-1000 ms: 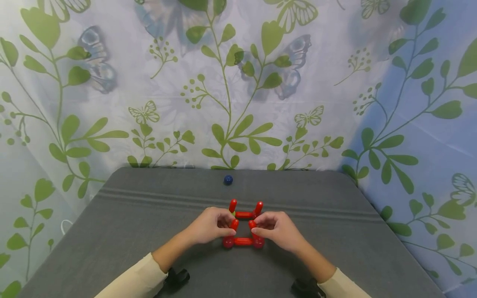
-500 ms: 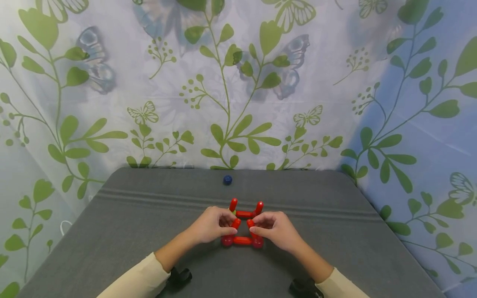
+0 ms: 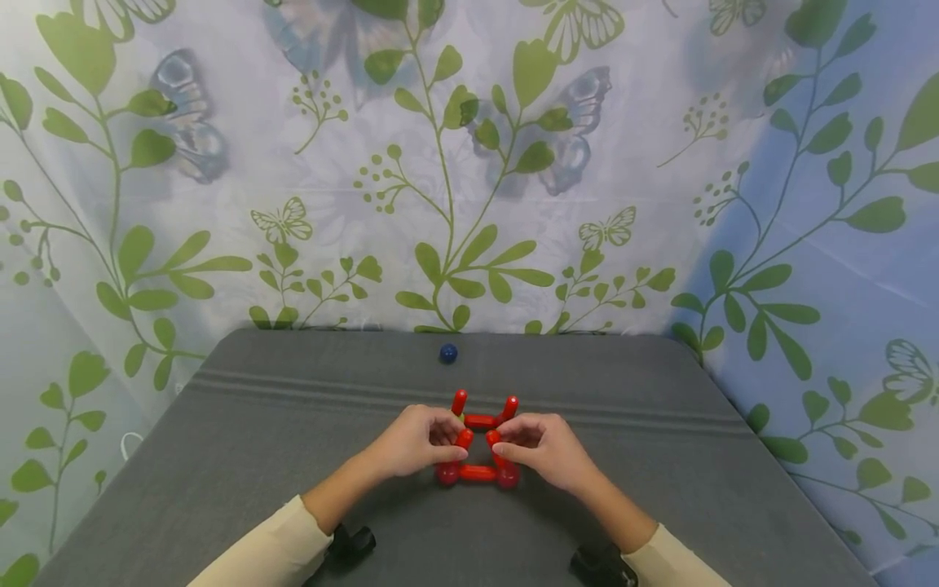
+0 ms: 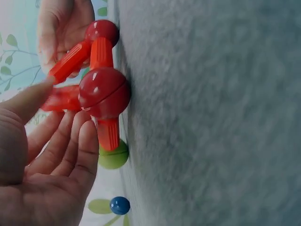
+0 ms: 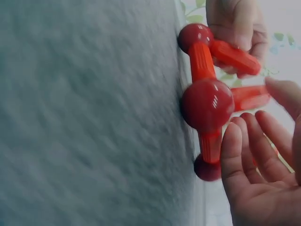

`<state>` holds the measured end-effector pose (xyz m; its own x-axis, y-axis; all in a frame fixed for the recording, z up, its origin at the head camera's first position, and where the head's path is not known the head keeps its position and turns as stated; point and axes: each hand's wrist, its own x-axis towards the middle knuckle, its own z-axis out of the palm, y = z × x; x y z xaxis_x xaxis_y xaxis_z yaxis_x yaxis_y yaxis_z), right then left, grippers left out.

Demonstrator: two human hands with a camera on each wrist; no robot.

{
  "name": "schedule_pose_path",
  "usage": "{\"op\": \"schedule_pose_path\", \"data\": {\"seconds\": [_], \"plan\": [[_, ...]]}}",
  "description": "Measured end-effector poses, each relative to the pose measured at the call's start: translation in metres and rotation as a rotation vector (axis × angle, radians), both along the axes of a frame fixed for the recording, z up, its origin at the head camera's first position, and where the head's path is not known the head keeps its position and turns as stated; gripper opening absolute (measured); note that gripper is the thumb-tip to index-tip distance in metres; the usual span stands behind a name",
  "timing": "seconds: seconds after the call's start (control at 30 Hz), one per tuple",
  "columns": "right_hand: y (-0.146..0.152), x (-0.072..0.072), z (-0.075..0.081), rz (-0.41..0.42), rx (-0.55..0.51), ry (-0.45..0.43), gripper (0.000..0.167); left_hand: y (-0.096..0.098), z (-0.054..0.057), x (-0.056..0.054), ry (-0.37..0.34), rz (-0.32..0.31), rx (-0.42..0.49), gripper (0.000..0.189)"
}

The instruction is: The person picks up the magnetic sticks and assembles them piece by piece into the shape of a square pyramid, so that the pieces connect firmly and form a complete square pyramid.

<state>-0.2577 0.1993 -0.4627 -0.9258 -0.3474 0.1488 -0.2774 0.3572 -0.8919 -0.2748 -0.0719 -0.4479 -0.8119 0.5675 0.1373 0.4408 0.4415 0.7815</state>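
Observation:
A frame of red plastic rods and dark red balls stands on the table, its near crossbar (image 3: 478, 474) joining two balls. From the near left ball (image 4: 104, 93) rises a rod (image 3: 464, 440), pinched by my left hand (image 3: 416, 441) between thumb and fingers. My right hand (image 3: 547, 450) pinches the matching near right rod (image 3: 494, 441) above its ball (image 5: 207, 104). Both near rods lean slightly toward each other. Two far rods, left (image 3: 459, 402) and right (image 3: 509, 408), stick up untouched. A green ball (image 4: 113, 158) sits at the far left corner, mostly hidden in the head view.
A dark blue ball (image 3: 448, 354) lies alone near the back edge of the grey cloth-covered table (image 3: 293, 408). Behind stands a leaf-and-butterfly patterned curtain (image 3: 330, 163). Black straps (image 3: 352, 548) hang at the wrists.
The tops of the two near rods have tilted slightly inward, closer together, with both hands still on them. The blue ball and far rods stay put.

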Motion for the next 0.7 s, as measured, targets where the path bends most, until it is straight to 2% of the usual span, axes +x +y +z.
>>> {"op": "schedule_pose_path", "data": {"seconds": [0.07,0.17,0.27,0.4,0.57,0.7], "plan": [[0.002,-0.003,0.001,-0.073,-0.021,0.006,0.018,-0.002,0.001,-0.004,0.022,0.033,0.032,0.012],[0.005,-0.010,0.002,-0.221,-0.062,0.029,0.019,-0.003,0.004,-0.012,0.085,0.120,0.067,0.010],[0.005,-0.017,0.002,-0.315,-0.048,0.052,0.028,-0.001,0.003,-0.022,0.132,0.185,0.043,0.021],[0.001,-0.024,0.000,-0.282,0.009,0.056,0.034,0.006,-0.001,-0.033,0.135,0.168,-0.014,0.034],[-0.006,-0.027,0.001,-0.211,0.064,0.115,0.025,0.012,-0.003,-0.039,0.117,0.120,-0.024,0.022],[-0.008,-0.027,0.003,-0.130,0.073,0.164,0.027,0.012,-0.001,-0.038,0.123,0.085,-0.035,0.021]]}}
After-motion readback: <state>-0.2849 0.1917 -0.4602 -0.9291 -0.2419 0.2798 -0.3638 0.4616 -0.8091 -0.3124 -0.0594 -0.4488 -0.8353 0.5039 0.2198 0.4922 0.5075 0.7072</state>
